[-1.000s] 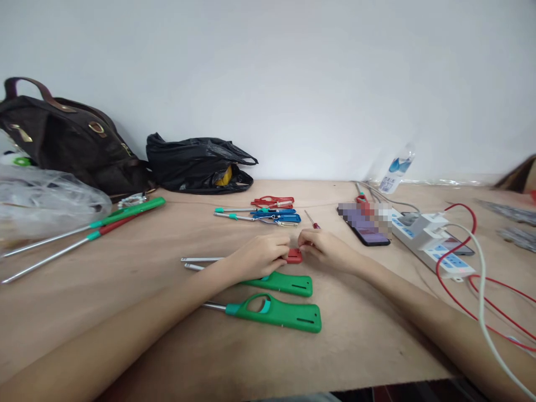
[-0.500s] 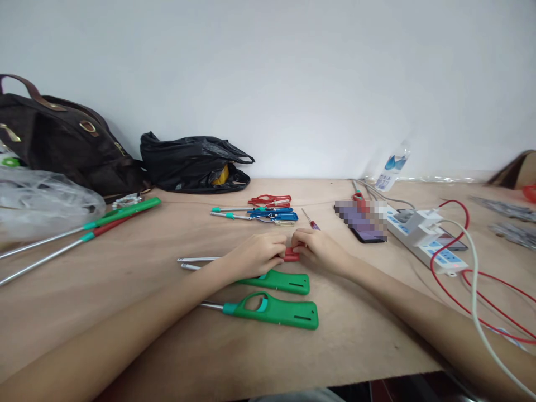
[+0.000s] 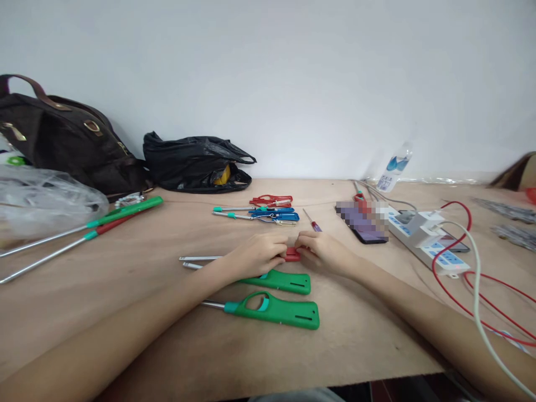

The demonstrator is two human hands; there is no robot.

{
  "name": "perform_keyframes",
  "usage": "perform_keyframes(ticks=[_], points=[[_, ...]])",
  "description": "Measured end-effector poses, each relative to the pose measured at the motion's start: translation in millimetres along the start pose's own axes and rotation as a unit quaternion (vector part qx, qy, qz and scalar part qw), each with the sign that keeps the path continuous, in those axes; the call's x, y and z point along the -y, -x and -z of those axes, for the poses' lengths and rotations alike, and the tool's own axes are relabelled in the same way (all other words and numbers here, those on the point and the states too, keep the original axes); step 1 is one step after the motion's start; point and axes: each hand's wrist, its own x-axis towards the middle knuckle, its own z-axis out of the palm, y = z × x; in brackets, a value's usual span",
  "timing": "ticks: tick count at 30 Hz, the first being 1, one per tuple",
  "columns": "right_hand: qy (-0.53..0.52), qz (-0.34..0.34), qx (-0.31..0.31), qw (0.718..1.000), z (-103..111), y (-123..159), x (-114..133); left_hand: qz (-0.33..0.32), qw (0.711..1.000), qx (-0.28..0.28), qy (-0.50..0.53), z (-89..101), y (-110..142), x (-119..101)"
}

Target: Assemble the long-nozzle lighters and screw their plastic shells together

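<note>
My left hand [image 3: 262, 254] and my right hand [image 3: 320, 250] meet over the middle of the wooden table [image 3: 167, 346]. Both are closed on a red long-nosed lighter [image 3: 292, 255], whose handle end shows between the fingers and whose metal tube [image 3: 199, 258] sticks out to the left. Two green lighters lie just in front: one [image 3: 285, 281] partly under my left hand, the other [image 3: 272, 311] nearer to me. Further back lie blue lighters [image 3: 274, 213], a red one [image 3: 271, 200] and a small red screwdriver [image 3: 312, 221].
A brown handbag [image 3: 62, 139], a black plastic bag [image 3: 195, 163] and a clear plastic bag [image 3: 46, 198] stand at the left back. Long green and red lighters [image 3: 104, 220] lie at the left. A phone [image 3: 364, 223], a power strip [image 3: 431, 243], cables and a bottle [image 3: 393, 167] are at the right.
My hands have drawn slightly closer together around the red lighter. The view shifted a little; nothing else on the table has moved.
</note>
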Motion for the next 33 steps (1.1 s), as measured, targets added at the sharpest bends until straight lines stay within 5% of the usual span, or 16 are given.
perform_keyframes(ticks=[17, 24, 28, 33], points=[[0.151, -0.009, 0.047, 0.987, -8.3, -9.9, -1.3, -0.016, 0.999, -0.012, 0.03, 1.4, -1.7, -0.5], [0.244, -0.23, 0.0, 0.942, 14.7, -5.4, -17.4, 0.001, 1.0, 0.006, -0.012, 0.9, -0.6, 0.0], [0.238, -0.296, 0.08, 0.921, 21.7, -2.0, -32.6, 0.004, 1.0, 0.007, -0.009, 2.5, -1.0, -1.9], [0.231, -0.356, 0.017, 0.906, 35.9, 0.9, -42.5, 0.0, 1.0, 0.007, -0.004, 1.6, -0.4, -0.5]])
